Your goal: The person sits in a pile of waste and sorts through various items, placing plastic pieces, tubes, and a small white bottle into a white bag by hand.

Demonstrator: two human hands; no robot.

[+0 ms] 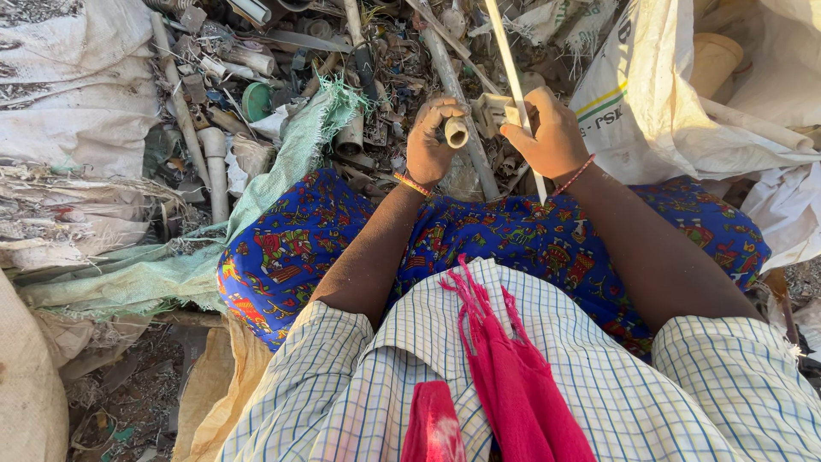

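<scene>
My left hand (430,141) grips a short beige pipe stub (457,132), its open end facing me. My right hand (552,137) holds a long pale plastic strip (510,64) that runs from the top of the view down past my wrist, together with a small cream square fitting (493,109). Both hands are raised over my lap, close together, above blue patterned cloth (513,235). Thread bangles circle both wrists.
A heap of scrap pipes and plastic bits (256,77) lies ahead. White woven sacks stand at the left (68,94) and at the right (667,103). A green woven sack (291,162) drapes beside my left knee.
</scene>
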